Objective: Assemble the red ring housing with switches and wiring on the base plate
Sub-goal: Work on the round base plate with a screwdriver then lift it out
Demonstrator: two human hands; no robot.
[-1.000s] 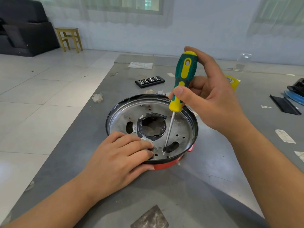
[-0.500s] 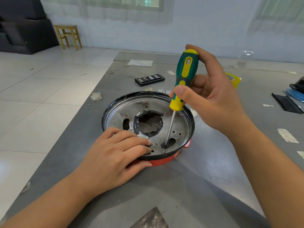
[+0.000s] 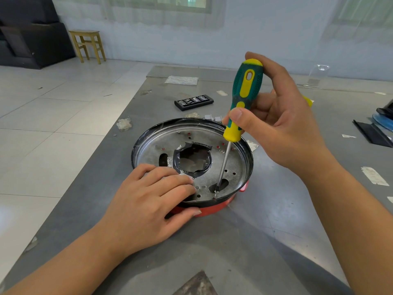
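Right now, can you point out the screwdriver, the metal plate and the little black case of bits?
screwdriver (image 3: 246,86), head view, on its green and yellow handle.
metal plate (image 3: 231,165), head view, on its bare silver face right of the middle hole.
black case of bits (image 3: 194,102), head view, on its top.

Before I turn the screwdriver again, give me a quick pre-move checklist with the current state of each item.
1. Screwdriver gripped by right hand: ok.
2. Tip on the screw near the plate's front edge: ok.
3. Shaft square to the screw: not ok, it leans.
4. Left hand steadying the metal base plate: ok.
5. Left fingers clear of the tip: ok, apart.
6. Screw biting into red housing below: cannot tell.
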